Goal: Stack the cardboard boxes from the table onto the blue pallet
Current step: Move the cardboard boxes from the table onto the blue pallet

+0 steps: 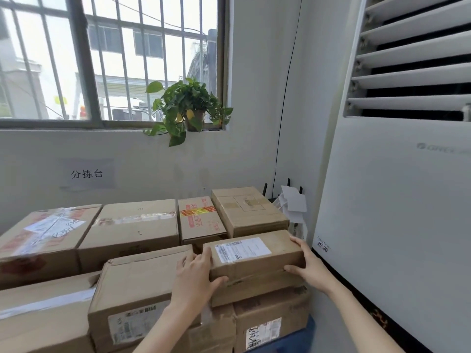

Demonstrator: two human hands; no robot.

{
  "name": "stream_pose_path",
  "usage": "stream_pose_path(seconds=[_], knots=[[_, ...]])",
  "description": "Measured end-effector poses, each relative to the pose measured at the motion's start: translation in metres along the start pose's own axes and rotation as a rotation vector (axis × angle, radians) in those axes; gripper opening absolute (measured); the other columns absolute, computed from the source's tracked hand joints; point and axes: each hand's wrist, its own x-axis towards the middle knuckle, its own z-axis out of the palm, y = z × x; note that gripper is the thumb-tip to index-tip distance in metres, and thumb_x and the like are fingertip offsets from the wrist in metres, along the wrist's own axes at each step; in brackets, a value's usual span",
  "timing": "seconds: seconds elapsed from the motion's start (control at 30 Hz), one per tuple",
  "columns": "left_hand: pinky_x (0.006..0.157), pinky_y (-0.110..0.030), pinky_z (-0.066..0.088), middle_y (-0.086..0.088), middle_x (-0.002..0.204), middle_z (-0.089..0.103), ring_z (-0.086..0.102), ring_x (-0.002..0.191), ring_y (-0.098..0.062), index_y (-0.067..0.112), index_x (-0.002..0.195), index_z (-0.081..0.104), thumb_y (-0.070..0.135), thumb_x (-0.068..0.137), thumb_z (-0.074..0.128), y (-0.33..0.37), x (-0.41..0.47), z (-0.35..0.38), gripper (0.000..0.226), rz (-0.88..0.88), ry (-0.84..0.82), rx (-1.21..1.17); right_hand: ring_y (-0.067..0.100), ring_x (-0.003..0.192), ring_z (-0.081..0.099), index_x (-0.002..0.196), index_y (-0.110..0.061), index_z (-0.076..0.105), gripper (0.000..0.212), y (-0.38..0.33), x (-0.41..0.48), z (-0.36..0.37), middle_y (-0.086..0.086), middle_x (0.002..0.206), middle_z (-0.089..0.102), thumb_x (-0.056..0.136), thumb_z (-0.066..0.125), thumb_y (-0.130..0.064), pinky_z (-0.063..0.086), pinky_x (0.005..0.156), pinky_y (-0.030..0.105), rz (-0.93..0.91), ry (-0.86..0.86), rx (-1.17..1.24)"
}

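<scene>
A small flat cardboard box (254, 253) with a white shipping label lies on top of the stack at the front right. My left hand (196, 273) grips its left end, fingers over the top edge and thumb on the front face. My right hand (307, 263) clasps its right end. Under it stand two more boxes (270, 319). A sliver of blue pallet (293, 340) shows at the bottom right. A larger box (137, 296) sits just left of my left hand.
Several more cardboard boxes (132, 225) fill the space toward the wall, some taped. A tall white air conditioner (397, 200) stands close on the right. A potted plant (188, 110) sits on the window sill. A paper sign (86, 173) hangs on the wall.
</scene>
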Motion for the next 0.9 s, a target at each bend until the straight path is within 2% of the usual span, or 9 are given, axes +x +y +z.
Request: stream_pose_path(seconds=[0.1, 0.23, 0.4, 0.53, 0.63, 0.7, 0.9], knots=[[0.107, -0.033, 0.035, 0.012, 0.132, 0.054, 0.046, 0.122, -0.014, 0.027, 0.135, 0.028, 0.063, 0.079, 0.059, -0.001, 0.001, 0.000, 0.073, 0.017, -0.022, 0.019, 0.016, 0.123, 0.041, 0.141, -0.047, 0.024, 0.079, 0.007, -0.001, 0.006, 0.001, 0.148, 0.036, 0.082, 0.075, -0.032, 0.037, 0.102, 0.029, 0.010, -0.004, 0.000], [0.106, -0.033, 0.034, 0.013, 0.133, 0.054, 0.046, 0.121, -0.014, 0.030, 0.134, 0.026, 0.066, 0.077, 0.058, -0.002, 0.003, -0.001, 0.074, 0.023, -0.045, 0.055, 0.018, 0.124, 0.043, 0.138, -0.048, 0.022, 0.079, 0.014, 0.000, 0.011, 0.001, 0.145, 0.038, 0.083, 0.075, -0.031, 0.039, 0.101, 0.029, 0.013, -0.011, -0.011], [0.106, -0.035, 0.034, 0.014, 0.125, 0.055, 0.045, 0.122, -0.014, 0.033, 0.131, 0.031, 0.073, 0.076, 0.053, -0.001, 0.004, 0.001, 0.072, 0.022, -0.021, 0.046, 0.016, 0.120, 0.045, 0.132, -0.046, 0.027, 0.076, 0.013, 0.009, 0.007, 0.000, 0.141, 0.041, 0.079, 0.078, -0.029, 0.039, 0.097, 0.027, 0.002, -0.026, -0.055], [0.093, -0.031, 0.041, 0.011, 0.113, 0.049, 0.043, 0.107, -0.013, 0.032, 0.122, 0.040, 0.077, 0.072, 0.053, -0.002, 0.007, 0.003, 0.069, 0.018, 0.027, 0.044, 0.015, 0.119, 0.042, 0.132, -0.039, 0.031, 0.080, 0.010, 0.015, 0.004, -0.004, 0.139, 0.041, 0.072, 0.084, -0.028, 0.035, 0.098, 0.028, 0.005, -0.032, -0.096], [0.089, -0.032, 0.042, 0.011, 0.109, 0.045, 0.041, 0.105, -0.014, 0.030, 0.112, 0.041, 0.077, 0.068, 0.055, -0.001, 0.010, 0.003, 0.066, 0.018, 0.047, 0.044, 0.014, 0.120, 0.040, 0.131, -0.037, 0.032, 0.084, 0.009, 0.017, 0.004, -0.006, 0.140, 0.041, 0.068, 0.087, -0.029, 0.033, 0.099, 0.028, 0.001, -0.026, -0.113], [0.092, -0.034, 0.041, 0.011, 0.114, 0.047, 0.042, 0.110, -0.014, 0.029, 0.113, 0.041, 0.076, 0.069, 0.056, -0.001, 0.011, 0.003, 0.066, 0.032, 0.041, 0.039, 0.015, 0.123, 0.040, 0.127, -0.037, 0.033, 0.082, 0.009, 0.018, 0.005, -0.004, 0.142, 0.041, 0.066, 0.088, -0.030, 0.033, 0.101, 0.029, -0.006, -0.003, -0.126], [0.108, -0.037, 0.034, 0.013, 0.134, 0.048, 0.048, 0.120, -0.013, 0.033, 0.135, 0.032, 0.069, 0.077, 0.057, 0.000, 0.007, 0.001, 0.073, 0.053, -0.044, -0.022, 0.022, 0.128, 0.041, 0.124, -0.032, 0.035, 0.077, 0.003, 0.021, 0.002, 0.002, 0.144, 0.042, 0.068, 0.087, -0.030, 0.035, 0.103, 0.035, -0.009, -0.010, -0.179]])
